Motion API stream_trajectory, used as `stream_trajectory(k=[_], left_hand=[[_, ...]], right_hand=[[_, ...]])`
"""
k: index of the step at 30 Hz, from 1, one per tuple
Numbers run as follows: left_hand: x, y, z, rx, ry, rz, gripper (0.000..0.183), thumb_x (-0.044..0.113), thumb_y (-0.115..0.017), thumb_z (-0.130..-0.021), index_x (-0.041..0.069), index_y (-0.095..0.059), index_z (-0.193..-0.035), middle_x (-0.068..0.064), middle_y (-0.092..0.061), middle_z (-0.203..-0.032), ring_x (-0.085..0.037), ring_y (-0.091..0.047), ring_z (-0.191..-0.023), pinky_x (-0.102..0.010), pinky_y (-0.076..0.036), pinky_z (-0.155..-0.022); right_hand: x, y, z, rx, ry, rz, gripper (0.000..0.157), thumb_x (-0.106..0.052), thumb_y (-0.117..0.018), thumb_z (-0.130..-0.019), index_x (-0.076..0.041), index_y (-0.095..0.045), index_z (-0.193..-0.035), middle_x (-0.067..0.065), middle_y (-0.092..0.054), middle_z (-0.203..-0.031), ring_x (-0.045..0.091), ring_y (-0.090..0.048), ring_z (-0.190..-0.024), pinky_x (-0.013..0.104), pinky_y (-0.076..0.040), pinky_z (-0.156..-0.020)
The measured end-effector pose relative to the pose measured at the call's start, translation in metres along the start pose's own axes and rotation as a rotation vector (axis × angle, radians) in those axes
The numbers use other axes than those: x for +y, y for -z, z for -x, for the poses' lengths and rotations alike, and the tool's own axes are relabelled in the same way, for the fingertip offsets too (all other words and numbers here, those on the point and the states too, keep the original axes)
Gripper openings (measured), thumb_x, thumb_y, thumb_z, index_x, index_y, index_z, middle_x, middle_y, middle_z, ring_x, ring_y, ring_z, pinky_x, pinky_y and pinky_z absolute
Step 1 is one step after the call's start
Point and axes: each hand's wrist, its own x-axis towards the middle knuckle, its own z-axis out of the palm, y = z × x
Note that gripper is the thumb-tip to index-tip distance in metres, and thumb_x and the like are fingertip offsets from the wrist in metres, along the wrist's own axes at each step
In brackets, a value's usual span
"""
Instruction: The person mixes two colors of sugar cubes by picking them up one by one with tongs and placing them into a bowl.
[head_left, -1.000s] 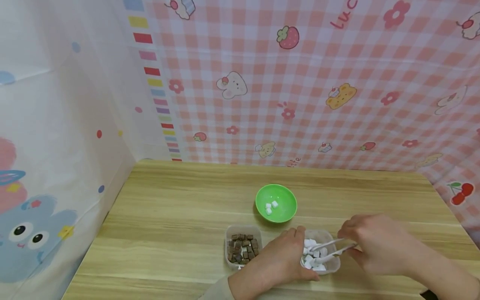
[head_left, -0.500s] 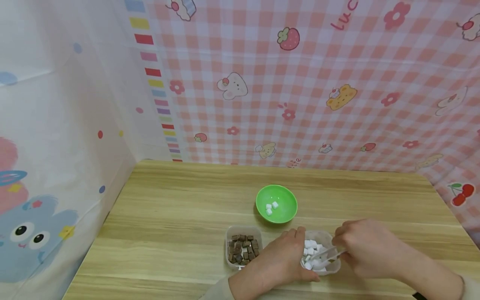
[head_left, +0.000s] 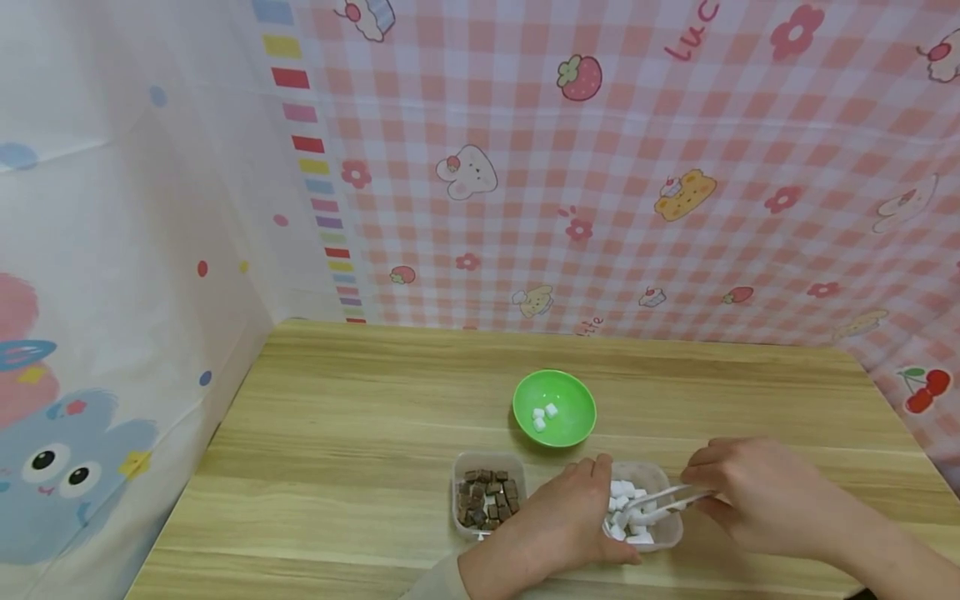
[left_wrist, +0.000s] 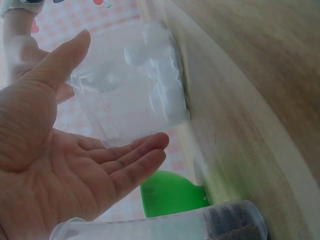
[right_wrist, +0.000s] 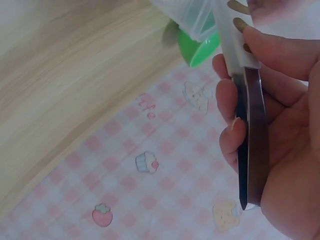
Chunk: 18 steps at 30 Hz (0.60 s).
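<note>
A: Left hand (head_left: 562, 517) spread, thumb and fingers fairly straight against the clear tub (left_wrist: 112, 112)?

B: Yes. The right hand (head_left: 761, 496) has its fingers curled round the tongs (right_wrist: 257, 130).

A: Where do those lie?

B: Between the hands, tips in the tub among white cubes (head_left: 618, 492). Whether they pinch one, I can't really tell.

A: And around them?

B: A green bowl (head_left: 573, 408) holding three white cubes stands beyond; a second tub (head_left: 491, 460) of brown cubes (head_left: 487, 497) sits left, its near corner hidden by the left arm.
</note>
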Motion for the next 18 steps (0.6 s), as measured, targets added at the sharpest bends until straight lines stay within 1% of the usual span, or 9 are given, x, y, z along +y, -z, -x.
stream_trajectory(k=[4, 6, 10, 12, 14, 15, 16, 17, 18], left_hand=[[0.000, 0.000, 0.000, 0.011, -0.013, -0.010, 0.086, 0.062, -0.091, -0.072, 0.008, -0.053, -0.127, 0.003, -0.057, -0.102, -0.006, -0.056, -0.091, -0.019, -0.054, -0.084], [0.000, 0.000, 0.000, 0.016, -0.019, -0.012, 0.085, 0.062, -0.091, -0.072, 0.008, -0.053, -0.126, 0.003, -0.058, -0.102, -0.006, -0.056, -0.092, -0.020, -0.054, -0.085], [0.000, 0.001, 0.000, 0.021, -0.020, -0.009, 0.085, 0.061, -0.092, -0.071, 0.008, -0.053, -0.126, 0.002, -0.058, -0.102, -0.007, -0.056, -0.091, -0.020, -0.054, -0.085], [0.000, 0.000, 0.001, 0.024, -0.020, -0.008, 0.085, 0.061, -0.092, -0.071, 0.008, -0.053, -0.125, 0.002, -0.058, -0.102, -0.007, -0.056, -0.091, -0.020, -0.054, -0.085], [0.000, 0.000, 0.001, 0.024, -0.019, -0.009, 0.085, 0.061, -0.091, -0.071, 0.008, -0.053, -0.126, 0.002, -0.057, -0.102, -0.007, -0.056, -0.091, -0.020, -0.054, -0.085], [0.000, 0.000, 0.001, 0.025, -0.018, -0.009, 0.085, 0.061, -0.091, -0.071, 0.008, -0.053, -0.126, 0.002, -0.057, -0.102, -0.007, -0.056, -0.091, -0.020, -0.054, -0.085], [0.000, 0.000, 0.001, 0.025, -0.018, -0.009, 0.085, 0.061, -0.091, -0.071, 0.008, -0.053, -0.126, 0.002, -0.058, -0.102, -0.007, -0.056, -0.091, -0.020, -0.054, -0.085], [0.000, 0.000, 0.000, 0.026, -0.017, -0.009, 0.086, 0.061, -0.091, -0.071, 0.008, -0.053, -0.126, 0.002, -0.058, -0.102, -0.007, -0.056, -0.091, -0.020, -0.054, -0.085], [0.000, 0.000, 0.000, 0.024, -0.014, -0.009, 0.086, 0.061, -0.091, -0.071, 0.008, -0.053, -0.127, 0.002, -0.058, -0.102, -0.007, -0.056, -0.092, -0.019, -0.054, -0.086]], right_hand=[[0.002, 0.006, 0.006, 0.049, -0.029, 0.011, 0.033, -0.009, -0.096, -0.060, -0.016, -0.079, -0.088, -0.011, -0.071, -0.088, 0.002, -0.063, -0.074, 0.024, -0.053, -0.055], [0.004, 0.009, 0.008, 0.072, -0.042, 0.010, 0.034, -0.010, -0.096, -0.060, -0.016, -0.080, -0.090, -0.010, -0.072, -0.089, 0.002, -0.064, -0.074, 0.023, -0.053, -0.055], [0.005, 0.013, 0.010, 0.114, -0.063, 0.012, 0.039, -0.009, -0.096, -0.058, -0.018, -0.080, -0.092, -0.014, -0.072, -0.092, -0.001, -0.064, -0.076, 0.017, -0.052, -0.058], [0.005, 0.014, 0.011, 0.130, -0.069, 0.010, 0.036, -0.011, -0.095, -0.062, -0.019, -0.080, -0.093, -0.015, -0.072, -0.093, -0.002, -0.064, -0.077, 0.015, -0.051, -0.060], [0.006, 0.015, 0.011, 0.149, -0.070, 0.008, 0.019, -0.027, -0.091, -0.080, -0.019, -0.081, -0.094, -0.014, -0.073, -0.094, -0.002, -0.065, -0.077, 0.013, -0.051, -0.062], [0.006, 0.016, 0.011, 0.162, -0.072, 0.006, 0.019, -0.037, -0.084, -0.090, -0.018, -0.081, -0.094, -0.013, -0.073, -0.094, -0.001, -0.066, -0.077, 0.013, -0.051, -0.061], [0.006, 0.016, 0.011, 0.177, -0.071, 0.009, 0.028, -0.045, -0.074, -0.097, -0.017, -0.081, -0.094, -0.012, -0.074, -0.095, 0.000, -0.067, -0.077, 0.013, -0.051, -0.061], [0.006, 0.016, 0.010, 0.194, -0.071, 0.015, 0.040, -0.051, -0.063, -0.103, -0.016, -0.081, -0.095, -0.011, -0.074, -0.095, 0.001, -0.068, -0.077, 0.012, -0.051, -0.061], [0.006, 0.017, 0.009, 0.214, -0.072, 0.020, 0.051, -0.056, -0.052, -0.106, -0.015, -0.081, -0.095, -0.009, -0.074, -0.096, 0.003, -0.069, -0.077, 0.012, -0.052, -0.061]])
